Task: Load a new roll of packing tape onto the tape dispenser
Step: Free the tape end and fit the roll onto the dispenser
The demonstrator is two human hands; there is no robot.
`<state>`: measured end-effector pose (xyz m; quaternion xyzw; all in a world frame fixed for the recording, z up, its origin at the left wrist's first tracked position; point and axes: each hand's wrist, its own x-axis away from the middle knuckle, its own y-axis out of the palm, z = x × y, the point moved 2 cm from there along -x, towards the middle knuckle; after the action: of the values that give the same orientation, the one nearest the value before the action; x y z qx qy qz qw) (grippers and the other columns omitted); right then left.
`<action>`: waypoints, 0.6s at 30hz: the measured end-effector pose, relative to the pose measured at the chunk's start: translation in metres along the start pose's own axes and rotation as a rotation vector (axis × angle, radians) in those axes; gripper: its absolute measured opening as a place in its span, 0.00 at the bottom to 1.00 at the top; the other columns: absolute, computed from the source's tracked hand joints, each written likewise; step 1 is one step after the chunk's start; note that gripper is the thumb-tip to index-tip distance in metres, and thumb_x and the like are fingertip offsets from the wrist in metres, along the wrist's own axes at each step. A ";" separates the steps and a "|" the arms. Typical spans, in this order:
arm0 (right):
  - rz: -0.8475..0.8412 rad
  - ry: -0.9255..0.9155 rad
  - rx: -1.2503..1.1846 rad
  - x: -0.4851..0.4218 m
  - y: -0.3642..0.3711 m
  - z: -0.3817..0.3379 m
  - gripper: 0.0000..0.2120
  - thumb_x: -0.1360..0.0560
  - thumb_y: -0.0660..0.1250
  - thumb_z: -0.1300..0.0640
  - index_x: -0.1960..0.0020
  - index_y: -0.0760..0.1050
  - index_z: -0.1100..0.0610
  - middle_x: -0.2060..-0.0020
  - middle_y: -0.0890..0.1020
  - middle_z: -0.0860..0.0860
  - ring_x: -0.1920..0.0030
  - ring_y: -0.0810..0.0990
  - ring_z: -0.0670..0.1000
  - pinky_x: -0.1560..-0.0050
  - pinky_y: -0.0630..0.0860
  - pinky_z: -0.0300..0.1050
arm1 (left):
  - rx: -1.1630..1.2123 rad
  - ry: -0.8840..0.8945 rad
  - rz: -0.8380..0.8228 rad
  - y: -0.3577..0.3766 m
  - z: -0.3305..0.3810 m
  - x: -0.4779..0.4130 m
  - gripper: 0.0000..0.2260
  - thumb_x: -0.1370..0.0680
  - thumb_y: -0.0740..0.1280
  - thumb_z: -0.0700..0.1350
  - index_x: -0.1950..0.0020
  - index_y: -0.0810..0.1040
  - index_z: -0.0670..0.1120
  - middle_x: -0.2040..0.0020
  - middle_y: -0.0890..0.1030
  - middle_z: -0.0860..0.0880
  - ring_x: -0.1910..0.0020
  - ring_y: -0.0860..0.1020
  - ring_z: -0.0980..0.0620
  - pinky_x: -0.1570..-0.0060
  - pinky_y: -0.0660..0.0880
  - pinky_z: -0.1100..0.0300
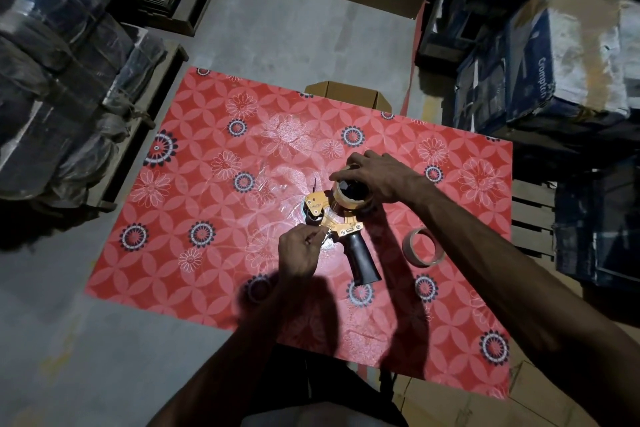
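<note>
Your right hand (377, 177) is curled over the tape roll (351, 199), gripping its rim. The roll sits on the hub of the tape dispenser (341, 225), which lies on its side near the middle of the red patterned surface (207, 218). Your left hand (300, 251) is closed in a pinch on what looks like the tape end (323, 236), just beside the dispenser's head (the strip is thin and clear, so I can't be certain). The main risk, as I judge it, is pulling that end before the roll is pressed fully home. The roll could ride up off the hub, or the dispenser could skid, since nothing holds the handle (362, 262). The clear film could also fold back and stick to itself or your fingers, or miss the path past the roller. The dispenser's long axis runs diagonally: the handle points toward you and to your right, the head points away and to your left, and the roll's opening faces up. A second ring of tape (423, 248) lies apart to the right, perhaps a spent core.
</note>
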<state>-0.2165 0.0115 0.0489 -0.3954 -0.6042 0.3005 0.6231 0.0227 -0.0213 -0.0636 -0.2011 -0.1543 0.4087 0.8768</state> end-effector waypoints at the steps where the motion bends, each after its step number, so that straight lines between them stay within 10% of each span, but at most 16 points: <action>1: 0.004 0.000 0.001 0.000 0.000 0.000 0.42 0.26 0.78 0.49 0.19 0.59 0.37 0.28 0.69 0.55 0.35 0.71 0.58 0.42 0.76 0.57 | 0.004 0.003 0.007 0.001 -0.001 0.001 0.09 0.19 0.72 0.48 0.52 0.89 0.45 0.63 0.83 0.48 0.63 0.81 0.47 0.61 0.76 0.48; 18: -0.002 -0.010 -0.042 -0.016 0.001 0.010 0.44 0.29 0.81 0.50 0.19 0.62 0.38 0.30 0.74 0.55 0.37 0.74 0.60 0.44 0.79 0.58 | -0.037 0.016 0.049 0.010 -0.003 -0.005 0.08 0.18 0.74 0.41 0.57 0.86 0.43 0.64 0.81 0.50 0.64 0.78 0.50 0.64 0.70 0.56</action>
<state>-0.2276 0.0003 0.0392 -0.4063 -0.6140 0.2891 0.6118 0.0143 -0.0202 -0.0713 -0.2244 -0.1499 0.4253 0.8639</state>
